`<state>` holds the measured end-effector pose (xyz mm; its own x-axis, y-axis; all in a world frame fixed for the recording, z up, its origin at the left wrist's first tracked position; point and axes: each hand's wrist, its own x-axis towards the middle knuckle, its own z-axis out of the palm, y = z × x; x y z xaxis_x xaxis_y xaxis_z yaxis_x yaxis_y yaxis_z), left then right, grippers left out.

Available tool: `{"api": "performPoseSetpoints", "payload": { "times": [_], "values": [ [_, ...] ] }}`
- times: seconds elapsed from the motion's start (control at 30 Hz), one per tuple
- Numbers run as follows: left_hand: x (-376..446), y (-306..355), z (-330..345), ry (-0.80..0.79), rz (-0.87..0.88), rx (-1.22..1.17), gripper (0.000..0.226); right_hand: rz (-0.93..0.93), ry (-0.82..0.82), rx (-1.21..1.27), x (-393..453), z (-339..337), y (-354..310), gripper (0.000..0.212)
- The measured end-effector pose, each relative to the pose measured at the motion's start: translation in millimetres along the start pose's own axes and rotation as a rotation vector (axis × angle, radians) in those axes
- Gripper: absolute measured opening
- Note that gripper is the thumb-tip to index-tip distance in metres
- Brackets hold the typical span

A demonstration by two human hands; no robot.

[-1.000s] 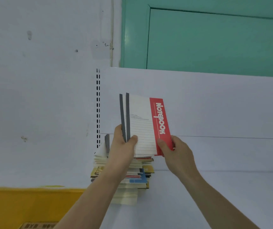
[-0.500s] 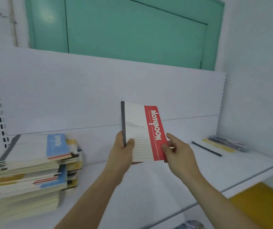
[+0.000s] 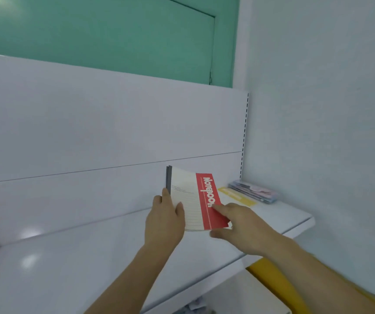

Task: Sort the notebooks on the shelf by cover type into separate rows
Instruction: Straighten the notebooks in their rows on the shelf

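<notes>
Setting these down well, as I judge it, means lowering the bottom edges onto the white metal shelf (image 3: 73, 264) first, keeping both copies squared, and placing them apart from the flat pile at two o'clock so a distinct row forms.

At about nine o'clock of the held stack, the left hand (image 3: 162, 219) comes up from below on a bare forearm, palm turned inward, thumb wrapped over the front cover and fingers behind the dark spines; it grips the red-and-cream paper notebooks (image 3: 193, 200), which appear to be two thin copies held upright and slightly bowed, above the shelf near its right end.

At four o'clock of the notebooks, the right hand (image 3: 240, 225) reaches in from the lower right, its forefinger pressed on the red band and the thumb under the lower corner, pinching that edge.

Farther right, toward two o'clock, a yellow flat booklet (image 3: 236, 196) and a low pile of pale patterned notebooks (image 3: 253, 192) lie in the shelf's corner.
</notes>
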<state>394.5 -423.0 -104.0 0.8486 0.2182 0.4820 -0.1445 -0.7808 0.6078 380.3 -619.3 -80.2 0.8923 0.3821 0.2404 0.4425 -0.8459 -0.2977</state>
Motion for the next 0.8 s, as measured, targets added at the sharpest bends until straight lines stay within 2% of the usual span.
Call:
{"api": "performPoseSetpoints", "payload": {
  "times": [0.1,0.23,0.3,0.53,0.67,0.8],
  "values": [
    [10,0,28,-0.139,0.083,0.148,0.055,0.018,-0.048,-0.028,20,3,36,0.066],
    [29,-14,53,-0.393,0.159,0.382,0.087,-0.007,-0.108,-0.053,55,10,74,0.064],
    [43,-22,64,-0.466,0.164,0.465,0.088,-0.037,-0.139,-0.091,74,16,89,0.064],
    [72,-36,109,-0.548,0.095,0.560,0.085,-0.167,-0.221,-0.139,131,41,139,0.051],
    [76,-35,130,-0.587,0.037,0.637,0.086,-0.243,-0.254,-0.152,149,58,167,0.053],
    [76,-25,145,-0.569,-0.008,0.696,0.075,-0.327,-0.239,-0.162,166,68,188,0.059]
  ]
}}
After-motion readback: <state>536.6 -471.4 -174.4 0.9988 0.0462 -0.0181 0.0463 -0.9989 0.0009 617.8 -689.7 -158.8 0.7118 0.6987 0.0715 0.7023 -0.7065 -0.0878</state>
